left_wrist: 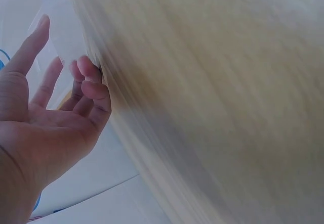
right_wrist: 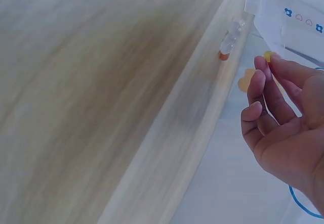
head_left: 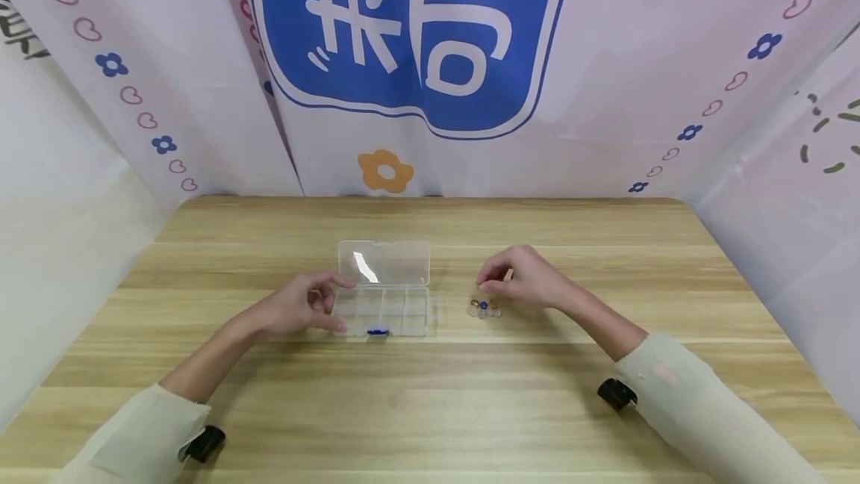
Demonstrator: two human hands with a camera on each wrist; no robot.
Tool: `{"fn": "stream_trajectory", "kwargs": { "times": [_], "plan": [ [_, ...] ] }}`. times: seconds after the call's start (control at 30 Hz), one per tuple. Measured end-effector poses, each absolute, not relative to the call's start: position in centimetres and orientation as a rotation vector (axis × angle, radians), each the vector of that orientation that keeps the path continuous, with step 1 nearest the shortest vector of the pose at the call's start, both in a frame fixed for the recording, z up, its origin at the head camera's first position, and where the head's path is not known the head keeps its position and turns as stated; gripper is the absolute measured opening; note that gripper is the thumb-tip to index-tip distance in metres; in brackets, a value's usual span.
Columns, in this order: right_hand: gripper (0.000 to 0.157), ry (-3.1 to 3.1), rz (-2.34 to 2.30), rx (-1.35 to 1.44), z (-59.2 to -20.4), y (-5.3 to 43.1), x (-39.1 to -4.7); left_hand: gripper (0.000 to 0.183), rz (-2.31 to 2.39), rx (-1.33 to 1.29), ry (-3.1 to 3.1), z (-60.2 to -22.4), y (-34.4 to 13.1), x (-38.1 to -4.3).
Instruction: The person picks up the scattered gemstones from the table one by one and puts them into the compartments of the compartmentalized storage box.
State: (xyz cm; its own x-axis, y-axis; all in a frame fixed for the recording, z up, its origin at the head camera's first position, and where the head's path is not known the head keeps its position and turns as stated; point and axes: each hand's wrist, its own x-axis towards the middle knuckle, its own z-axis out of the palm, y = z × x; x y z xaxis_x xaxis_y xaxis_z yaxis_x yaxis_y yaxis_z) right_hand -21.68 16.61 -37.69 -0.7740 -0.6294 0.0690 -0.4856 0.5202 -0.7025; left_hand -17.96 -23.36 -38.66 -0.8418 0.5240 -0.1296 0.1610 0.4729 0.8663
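A clear plastic compartment box (head_left: 393,312) lies on the table with its lid (head_left: 393,264) raised at the back and a blue tab at its front edge. My left hand (head_left: 298,305) is at the box's left end, with forefinger near the hinge side and thumb by the front corner. In the left wrist view, that thumb and forefinger are straight, and the other fingers (left_wrist: 91,77) are curled. My right hand (head_left: 524,278) pinches a small yellow piece (right_wrist: 267,56) between thumb and forefinger. Just below it is a little group of beads (head_left: 484,310), several clear, one blue, some amber.
The wood-grain table (head_left: 437,409) ends at a printed cloth backdrop (head_left: 605,95) behind the box. White cloth walls stand at both sides. Black devices are strapped to the cuffs of both sleeves (head_left: 699,402).
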Motion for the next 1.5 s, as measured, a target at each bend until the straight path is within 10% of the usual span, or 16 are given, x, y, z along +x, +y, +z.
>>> {"fn": "stream_trajectory", "kwargs": {
  "times": [1.5],
  "plan": [
    [0.005, 2.407, -1.318, -0.892, -37.0, 11.1, -22.9, 0.063, 1.307, 0.553, 2.303, -38.4, -23.3, -18.3]
  ]
}}
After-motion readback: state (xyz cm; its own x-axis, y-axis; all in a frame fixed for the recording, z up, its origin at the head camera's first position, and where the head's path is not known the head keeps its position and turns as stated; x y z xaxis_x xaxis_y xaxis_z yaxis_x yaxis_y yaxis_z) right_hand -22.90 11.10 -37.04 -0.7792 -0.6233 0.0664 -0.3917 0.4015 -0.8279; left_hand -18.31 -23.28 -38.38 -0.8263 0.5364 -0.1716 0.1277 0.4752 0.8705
